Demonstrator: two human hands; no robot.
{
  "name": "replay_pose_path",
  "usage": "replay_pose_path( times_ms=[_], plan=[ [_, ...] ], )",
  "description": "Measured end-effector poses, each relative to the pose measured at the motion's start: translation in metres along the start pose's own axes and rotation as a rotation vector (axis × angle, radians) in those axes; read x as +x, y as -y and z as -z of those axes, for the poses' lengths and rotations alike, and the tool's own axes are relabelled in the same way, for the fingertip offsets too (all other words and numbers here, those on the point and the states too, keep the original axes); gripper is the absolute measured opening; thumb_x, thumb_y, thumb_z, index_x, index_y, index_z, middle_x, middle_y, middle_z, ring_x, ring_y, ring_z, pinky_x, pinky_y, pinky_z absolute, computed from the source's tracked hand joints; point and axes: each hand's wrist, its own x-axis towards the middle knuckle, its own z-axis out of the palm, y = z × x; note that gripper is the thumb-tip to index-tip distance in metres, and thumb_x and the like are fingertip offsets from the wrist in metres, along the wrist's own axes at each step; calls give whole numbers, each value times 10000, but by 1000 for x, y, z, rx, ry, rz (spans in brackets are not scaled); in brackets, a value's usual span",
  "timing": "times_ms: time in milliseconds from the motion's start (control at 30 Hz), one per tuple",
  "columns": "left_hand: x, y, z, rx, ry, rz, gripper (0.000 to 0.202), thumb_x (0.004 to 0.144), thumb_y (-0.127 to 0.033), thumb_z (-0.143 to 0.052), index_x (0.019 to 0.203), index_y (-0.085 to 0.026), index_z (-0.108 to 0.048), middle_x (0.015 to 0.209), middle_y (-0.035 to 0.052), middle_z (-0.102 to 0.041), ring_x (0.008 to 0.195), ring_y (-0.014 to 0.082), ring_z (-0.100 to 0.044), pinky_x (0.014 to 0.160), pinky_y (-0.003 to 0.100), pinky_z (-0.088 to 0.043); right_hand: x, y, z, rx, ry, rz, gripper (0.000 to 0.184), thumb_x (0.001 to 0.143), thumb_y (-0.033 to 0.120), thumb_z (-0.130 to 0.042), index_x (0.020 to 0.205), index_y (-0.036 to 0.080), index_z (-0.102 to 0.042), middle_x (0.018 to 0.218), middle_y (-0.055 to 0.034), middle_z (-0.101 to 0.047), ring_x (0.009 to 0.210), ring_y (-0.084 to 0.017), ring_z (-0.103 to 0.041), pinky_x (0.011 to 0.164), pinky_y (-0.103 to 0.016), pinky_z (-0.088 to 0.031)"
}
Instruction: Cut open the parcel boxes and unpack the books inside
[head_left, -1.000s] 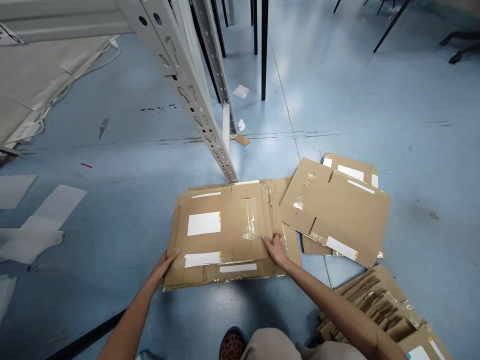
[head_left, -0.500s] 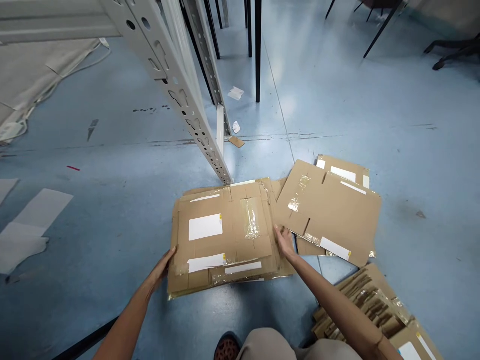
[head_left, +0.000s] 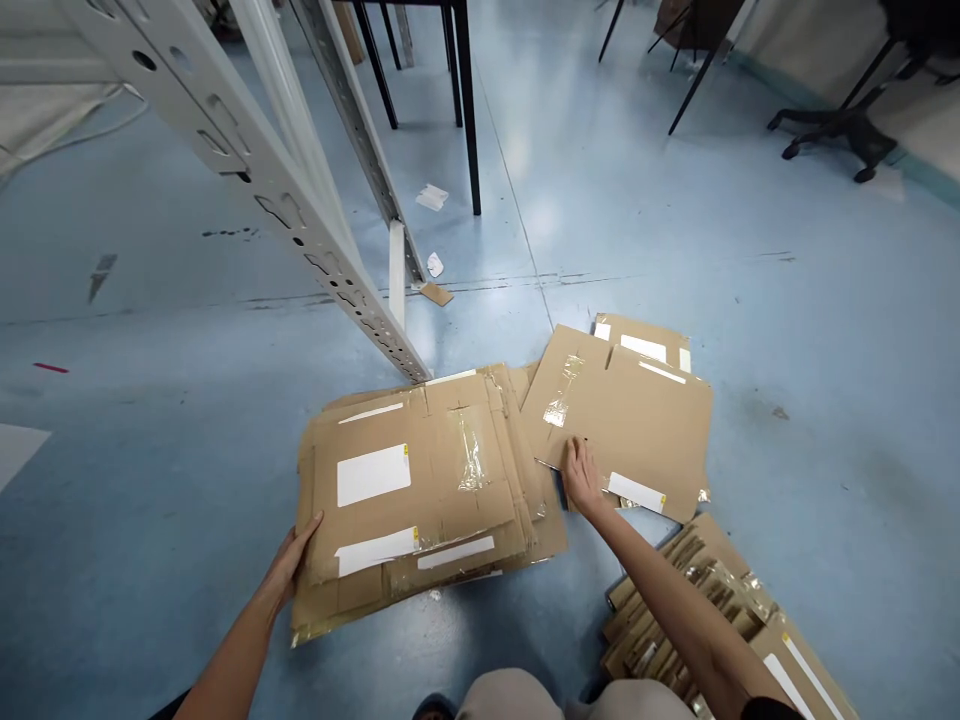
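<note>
A stack of flattened cardboard boxes (head_left: 442,425) lies on the blue floor in front of me, with white labels and clear tape on its top sheet. My left hand (head_left: 291,555) has hold of the stack's left edge, thumb on top and the other fingers hidden at the edge. To the right, another flattened cardboard box (head_left: 637,430) rests tilted over further flat boxes. Over its near left edge is my right hand (head_left: 583,475), fingers stretched out and apart from the stack. Whether the fingertips press on that sheet I cannot tell.
A grey metal shelf upright (head_left: 330,270) stands at the stack's far edge. Bottom right, a pile of folded cardboard (head_left: 697,600) sits by my right forearm. Black table legs (head_left: 469,120), paper scraps (head_left: 432,197) and a wheeled chair base (head_left: 840,130) are farther off.
My right hand has left the stack's right edge and moved right, onto the neighbouring cardboard. My left hand stays at the stack's left edge, and the stack is turned slightly. The view has shifted right.
</note>
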Motion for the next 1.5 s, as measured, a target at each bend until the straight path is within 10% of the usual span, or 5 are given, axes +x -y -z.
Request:
replay_pose_path(
  times_ms=[400, 767, 1033, 1333, 1500],
  plan=[
    [-32, -48, -34, 644, -366, -634, 868, 713, -470, -637, 1421, -107, -290, 1496, 199, -303, 1403, 382, -204, 1137, 545, -170, 24, -2, -3, -567, 79, 131, 828, 653, 96, -555, 1434, 30, -290, 1534, -260, -131, 1429, -367, -77, 1117, -588, -66],
    [-93, -75, -213, 928, 247, -1161, 406, 879, -340, -444, 1212, -163, -595, 1312, 143, -549, 1252, 297, -450, 1088, 445, -302, 24, -9, 7, -357, 142, 190, 579, 782, 60, -358, 1353, -5, -432, 1458, -241, -344, 1399, -320, -254, 1123, -587, -170],
    [-88, -74, -228, 1085, 192, -1235, 398, 889, -309, -435, 1228, -175, -593, 1304, 142, -551, 1176, 282, -492, 1010, 433, -379, 15, -10, 45, -352, 189, 209, 558, 782, -15, -274, 1290, -5, -506, 1390, -235, -458, 1339, -306, -385, 1083, -560, -311],
    [-90, -100, -252, 465, 484, -731, 627, 848, -650, -366, 1098, -137, -628, 1235, 187, -600, 1169, 302, -542, 991, 434, -409, 6, 6, 183, -410, 137, 387, 635, 803, -48, -275, 1402, 115, -405, 1455, -116, -412, 1343, -235, -386, 1076, -446, -379],
    [-115, -141, -272, 96, 756, -274, 782, 805, -726, -349, 1241, -93, -495, 1159, 214, -637, 914, 261, -675, 759, 392, -541, -47, 40, 162, -337, 181, 646, 659, 794, -67, -291, 1394, 168, -428, 1413, -89, -472, 1314, -193, -428, 1059, -388, -418]
  ],
)
